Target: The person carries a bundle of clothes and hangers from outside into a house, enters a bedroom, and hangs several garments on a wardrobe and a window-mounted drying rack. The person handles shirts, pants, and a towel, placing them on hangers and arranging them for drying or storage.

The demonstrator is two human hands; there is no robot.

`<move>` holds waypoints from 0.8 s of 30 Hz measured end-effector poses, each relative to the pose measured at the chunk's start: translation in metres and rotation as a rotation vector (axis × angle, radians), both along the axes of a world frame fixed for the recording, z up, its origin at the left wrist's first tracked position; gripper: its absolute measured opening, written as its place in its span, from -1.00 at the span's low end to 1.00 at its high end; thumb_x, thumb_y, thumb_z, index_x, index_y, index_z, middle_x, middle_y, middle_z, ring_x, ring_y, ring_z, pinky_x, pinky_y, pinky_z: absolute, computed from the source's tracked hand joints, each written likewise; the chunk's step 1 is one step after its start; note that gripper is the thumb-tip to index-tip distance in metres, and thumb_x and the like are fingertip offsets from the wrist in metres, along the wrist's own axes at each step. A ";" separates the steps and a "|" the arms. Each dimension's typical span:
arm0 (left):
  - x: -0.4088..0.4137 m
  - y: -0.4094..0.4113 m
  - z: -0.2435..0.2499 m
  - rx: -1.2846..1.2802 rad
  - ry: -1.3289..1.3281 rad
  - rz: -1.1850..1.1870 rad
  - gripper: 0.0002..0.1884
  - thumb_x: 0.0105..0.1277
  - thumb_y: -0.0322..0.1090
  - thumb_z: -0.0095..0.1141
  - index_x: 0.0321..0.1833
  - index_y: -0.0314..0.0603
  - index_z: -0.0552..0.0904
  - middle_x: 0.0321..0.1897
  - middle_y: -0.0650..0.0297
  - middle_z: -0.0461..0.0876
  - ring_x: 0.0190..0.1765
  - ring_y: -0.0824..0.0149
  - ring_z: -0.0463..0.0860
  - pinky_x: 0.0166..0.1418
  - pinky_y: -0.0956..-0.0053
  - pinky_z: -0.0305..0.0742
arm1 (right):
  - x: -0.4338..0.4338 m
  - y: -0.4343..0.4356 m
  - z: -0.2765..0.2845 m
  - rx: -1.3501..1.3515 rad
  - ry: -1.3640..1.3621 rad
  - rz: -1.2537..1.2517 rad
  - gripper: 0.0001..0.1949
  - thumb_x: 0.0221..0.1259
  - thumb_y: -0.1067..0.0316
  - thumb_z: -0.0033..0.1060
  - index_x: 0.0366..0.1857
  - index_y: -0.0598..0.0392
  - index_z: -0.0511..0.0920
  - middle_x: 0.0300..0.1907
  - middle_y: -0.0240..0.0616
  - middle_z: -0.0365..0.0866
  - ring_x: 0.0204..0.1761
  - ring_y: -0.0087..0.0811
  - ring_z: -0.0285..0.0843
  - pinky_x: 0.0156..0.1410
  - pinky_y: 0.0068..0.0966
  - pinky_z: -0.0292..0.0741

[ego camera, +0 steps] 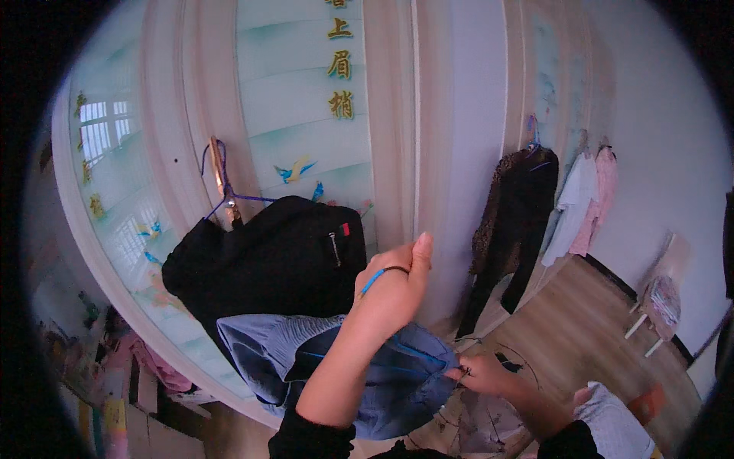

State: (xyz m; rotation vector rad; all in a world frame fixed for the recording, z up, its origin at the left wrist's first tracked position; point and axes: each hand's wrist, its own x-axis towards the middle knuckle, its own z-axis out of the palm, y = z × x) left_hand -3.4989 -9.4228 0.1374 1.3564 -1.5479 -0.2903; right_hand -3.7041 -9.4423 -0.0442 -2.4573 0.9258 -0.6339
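My left hand (pixel 395 281) is raised in front of the door, back towards me and thumb pointing up. A thin blue and dark band (pixel 374 281) loops around it. Its fingers are mostly hidden, so I cannot tell whether it holds anything. Below and behind the left forearm spreads a blue-grey garment (pixel 401 396) with a gathered elastic band (pixel 275 338). Thin blue hanger bars (pixel 416 351) run inside its opening and converge towards my right hand (pixel 484 373). That hand pinches the garment's right end, at the point where the bars meet.
Black trousers (pixel 275 264) with a zip pocket hang from a purple hanger (pixel 226 186) on the door handle (pixel 217 166). Further right, dark clothes (pixel 522 224), a white garment (pixel 573 189) and a pink garment (pixel 602 189) hang. A small chair (pixel 659 304) bears folded cloth. Cluttered shelves (pixel 143 378) stand lower left.
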 end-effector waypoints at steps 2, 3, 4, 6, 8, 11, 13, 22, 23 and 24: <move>0.006 0.004 -0.002 0.041 0.038 -0.015 -0.46 0.32 0.07 -0.28 -0.49 -0.32 0.53 -0.83 0.31 0.34 -0.68 0.48 0.36 -0.54 0.52 0.25 | 0.003 -0.008 -0.017 -0.016 -0.078 -0.031 -0.65 0.04 -0.01 0.14 -0.56 0.11 0.48 -0.66 -0.10 0.42 -0.56 -0.13 0.46 -0.45 -0.34 0.35; 0.011 0.009 -0.002 0.048 0.073 -0.016 -0.48 0.32 0.06 -0.26 -0.46 -0.30 0.53 -0.82 0.32 0.35 -0.68 0.49 0.35 -0.55 0.54 0.25 | 0.007 -0.006 -0.012 0.019 -0.110 -0.040 -0.64 0.04 -0.01 0.13 -0.59 0.13 0.47 -0.66 -0.09 0.41 -0.58 -0.13 0.45 -0.47 -0.34 0.34; 0.018 0.014 -0.003 0.055 0.111 -0.019 -0.50 0.32 0.05 -0.25 -0.43 -0.29 0.54 -0.81 0.33 0.37 -0.68 0.51 0.34 -0.55 0.56 0.24 | 0.010 0.000 -0.002 0.056 -0.139 -0.053 -0.62 0.04 -0.01 0.13 -0.61 0.14 0.46 -0.67 -0.08 0.40 -0.59 -0.13 0.43 -0.48 -0.34 0.33; 0.032 0.021 -0.007 0.099 0.171 -0.039 -0.55 0.32 0.02 -0.21 -0.36 -0.27 0.54 -0.78 0.35 0.39 -0.67 0.53 0.34 -0.54 0.60 0.23 | 0.016 0.004 0.007 0.092 -0.165 -0.056 -0.60 0.05 0.00 0.13 -0.65 0.16 0.44 -0.67 -0.07 0.39 -0.61 -0.13 0.42 -0.50 -0.35 0.32; 0.047 0.026 -0.017 0.173 0.216 -0.069 -0.61 0.31 -0.01 -0.17 -0.28 -0.23 0.53 -0.73 0.37 0.43 -0.64 0.55 0.34 -0.53 0.64 0.23 | 0.016 0.001 0.007 0.088 -0.160 -0.037 -0.59 0.04 0.00 0.13 -0.68 0.17 0.44 -0.67 -0.06 0.39 -0.62 -0.14 0.41 -0.51 -0.36 0.31; 0.068 0.037 -0.035 0.200 0.295 -0.142 -0.66 0.31 -0.04 -0.14 -0.23 -0.19 0.53 -0.66 0.40 0.46 -0.58 0.57 0.35 -0.50 0.67 0.24 | 0.021 0.000 0.005 0.100 -0.063 -0.060 -0.60 0.02 -0.01 0.15 -0.68 0.15 0.46 -0.68 -0.06 0.39 -0.63 -0.15 0.40 -0.51 -0.37 0.31; 0.082 0.046 -0.053 0.224 0.298 -0.200 -0.73 0.28 -0.15 -0.05 -0.13 -0.19 0.49 -0.47 0.34 0.50 -0.36 0.53 0.45 -0.30 0.63 0.36 | 0.023 0.000 0.000 0.075 -0.105 -0.040 -0.60 0.01 -0.02 0.16 -0.67 0.15 0.47 -0.70 -0.06 0.38 -0.63 -0.15 0.40 -0.51 -0.36 0.31; 0.136 0.096 -0.167 0.319 -0.415 -0.090 -0.31 0.06 0.08 0.14 0.15 -0.24 0.31 -0.04 -0.03 0.47 0.01 0.09 0.48 0.05 0.32 0.37 | 0.027 -0.004 0.003 0.015 0.059 0.015 -0.62 -0.01 0.00 0.19 -0.70 0.12 0.48 -0.72 -0.08 0.38 -0.65 -0.12 0.39 -0.53 -0.33 0.31; 0.141 0.100 -0.185 0.375 -0.411 -0.096 -0.30 0.05 0.11 0.14 0.15 -0.23 0.31 -0.06 -0.03 0.48 0.00 0.10 0.49 0.04 0.32 0.37 | 0.027 -0.004 0.002 0.023 0.070 0.022 -0.62 -0.01 0.00 0.19 -0.70 0.12 0.48 -0.72 -0.08 0.39 -0.65 -0.12 0.40 -0.53 -0.33 0.31; 0.144 0.107 -0.203 0.460 -0.306 -0.125 -0.30 0.04 0.11 0.15 0.14 -0.23 0.32 -0.09 -0.02 0.50 -0.02 0.12 0.50 0.03 0.33 0.38 | 0.028 -0.004 0.004 0.032 0.089 0.022 -0.63 -0.01 0.00 0.18 -0.69 0.12 0.49 -0.71 -0.08 0.40 -0.65 -0.12 0.40 -0.53 -0.33 0.32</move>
